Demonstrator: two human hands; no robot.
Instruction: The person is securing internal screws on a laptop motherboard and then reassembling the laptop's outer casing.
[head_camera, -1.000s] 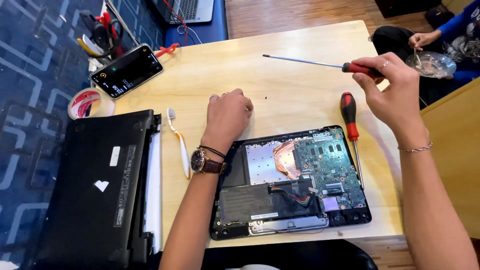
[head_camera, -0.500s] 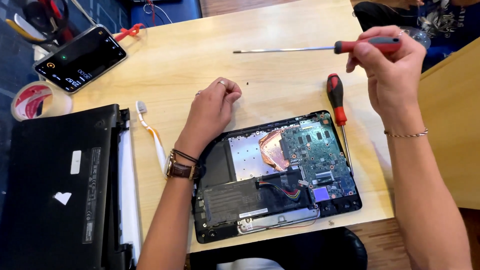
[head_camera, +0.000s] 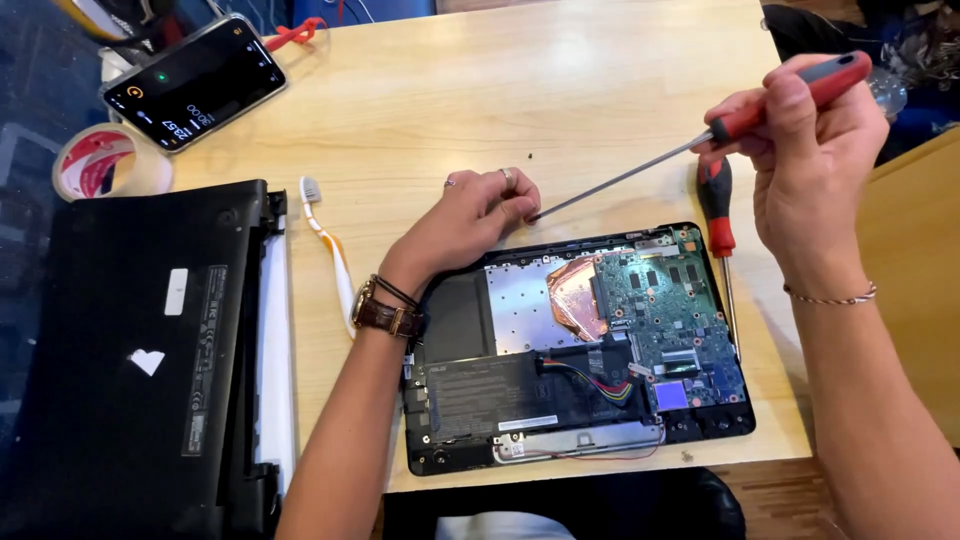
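Nearest, the opened laptop base (head_camera: 575, 345) lies at the table's (head_camera: 600, 90) front edge, battery and green circuit board bare inside. Just beyond it the left hand (head_camera: 470, 215) rests curled on the wood, fingertips pinched shut at the screwdriver's (head_camera: 700, 135) tip, perhaps on a screw. Farther right, the right hand (head_camera: 810, 150) grips the red handle; the long shaft slants down-left.

The table (head_camera: 560, 100) is pale wood with a smooth, slightly satin finish, and the screwdriver (head_camera: 700, 140) has a thin bare-metal shaft with a red and black plastic grip. Inside the opened laptop (head_camera: 580, 350) there's a shiny copper plate (head_camera: 575, 295) next to a green circuit board (head_camera: 665, 300), while the black cover (head_camera: 130, 360) looks like matt plastic.
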